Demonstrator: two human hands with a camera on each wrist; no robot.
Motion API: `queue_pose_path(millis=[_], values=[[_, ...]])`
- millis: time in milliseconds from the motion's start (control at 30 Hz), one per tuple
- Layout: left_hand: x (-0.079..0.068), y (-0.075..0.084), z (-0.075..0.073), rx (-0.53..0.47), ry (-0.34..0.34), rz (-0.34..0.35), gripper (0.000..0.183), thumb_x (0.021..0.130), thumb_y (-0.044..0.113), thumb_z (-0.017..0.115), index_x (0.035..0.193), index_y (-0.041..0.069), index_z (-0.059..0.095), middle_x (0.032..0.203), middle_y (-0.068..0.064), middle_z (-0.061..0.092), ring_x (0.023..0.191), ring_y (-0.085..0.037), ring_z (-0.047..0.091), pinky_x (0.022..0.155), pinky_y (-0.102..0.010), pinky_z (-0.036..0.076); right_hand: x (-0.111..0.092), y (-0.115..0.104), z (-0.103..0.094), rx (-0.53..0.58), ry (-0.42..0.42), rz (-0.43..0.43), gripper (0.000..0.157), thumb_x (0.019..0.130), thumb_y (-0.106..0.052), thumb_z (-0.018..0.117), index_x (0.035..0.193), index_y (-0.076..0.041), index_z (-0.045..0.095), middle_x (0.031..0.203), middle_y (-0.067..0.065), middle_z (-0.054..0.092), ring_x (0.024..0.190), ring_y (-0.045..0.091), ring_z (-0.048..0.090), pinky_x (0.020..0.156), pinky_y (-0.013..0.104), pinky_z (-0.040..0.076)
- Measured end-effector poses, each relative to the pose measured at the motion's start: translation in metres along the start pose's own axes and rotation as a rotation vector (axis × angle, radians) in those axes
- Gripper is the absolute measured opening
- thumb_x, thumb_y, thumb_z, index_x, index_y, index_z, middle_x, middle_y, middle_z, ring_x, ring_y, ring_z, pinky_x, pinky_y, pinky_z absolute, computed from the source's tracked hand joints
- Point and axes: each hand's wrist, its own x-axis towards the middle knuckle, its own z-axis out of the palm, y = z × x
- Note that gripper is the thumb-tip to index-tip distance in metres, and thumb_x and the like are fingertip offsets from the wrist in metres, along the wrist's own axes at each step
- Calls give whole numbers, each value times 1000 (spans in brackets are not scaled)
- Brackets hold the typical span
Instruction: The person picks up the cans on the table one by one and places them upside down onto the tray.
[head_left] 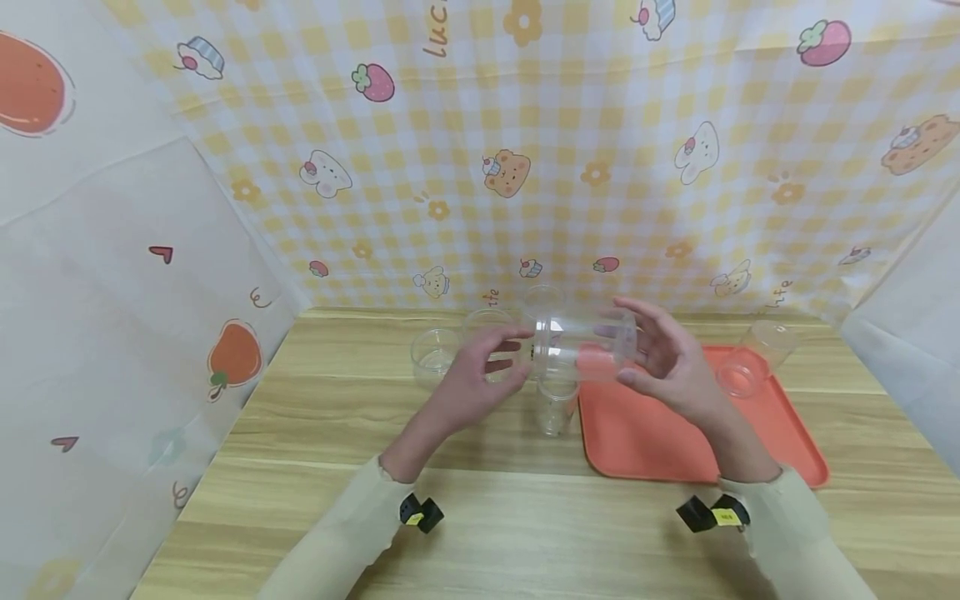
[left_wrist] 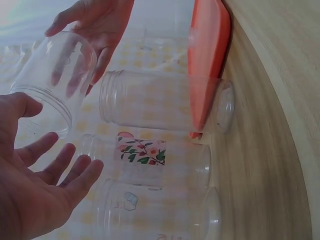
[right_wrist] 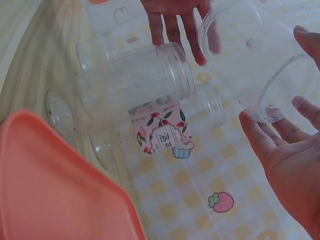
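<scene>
A clear plastic jar [head_left: 581, 333] lies sideways in the air, its threaded mouth toward my left hand [head_left: 476, 375]. My right hand [head_left: 678, 371] holds it by the base end, thumb and fingers spread round that edge. The left thumb is right at the threaded rim in the left wrist view, while the other left fingers are spread and loosely bent beside the mouth. Below the held jar stands another clear jar [head_left: 555, 412]. A jar with a pink floral label [left_wrist: 142, 150] stands among the clear jars behind.
An orange-red tray [head_left: 660, 442] lies on the right of the wooden table [head_left: 495, 525]. One clear jar [head_left: 738, 379] is at the tray's far right. More clear jars [head_left: 433, 362] stand left of centre, near the yellow checked cloth [head_left: 465, 225] at the back.
</scene>
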Motion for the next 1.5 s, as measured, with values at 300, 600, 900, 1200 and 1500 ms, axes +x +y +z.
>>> queue_pose_path(millis=[300,600,900,1200,1500], values=[[1,7,6,149,-92,15,52,91,3,70,141,7,55,137,-7,53,121,-33,56,97,-32,52,-10,-5,-10,-16,13,8,77,82,28,60,150,16,26,147,30,43,129,37,53,98,39,52],[6,5,15,275,-182,42,62,88,24,79,144,12,53,139,-3,51,122,-25,54,100,-40,51,-18,-18,-27,-18,40,-20,75,84,30,55,151,16,25,148,30,43,129,36,53,86,33,58],[12,5,34,492,-214,25,65,88,43,80,141,12,58,132,1,53,120,-16,54,101,-30,48,-24,-27,-41,-25,37,-4,78,82,33,54,152,16,23,149,29,42,131,35,52,89,33,57],[13,6,42,617,-206,18,45,96,38,72,135,17,65,125,1,55,104,-11,56,86,-21,51,-29,-30,-51,-68,43,3,80,78,36,54,150,16,25,147,27,45,130,34,53,86,31,58],[21,14,42,718,-302,6,43,98,35,70,136,15,65,121,1,56,97,-11,55,80,-18,49,-33,-36,-59,-124,45,62,82,77,37,55,150,16,26,146,26,46,123,29,58,88,30,57]])
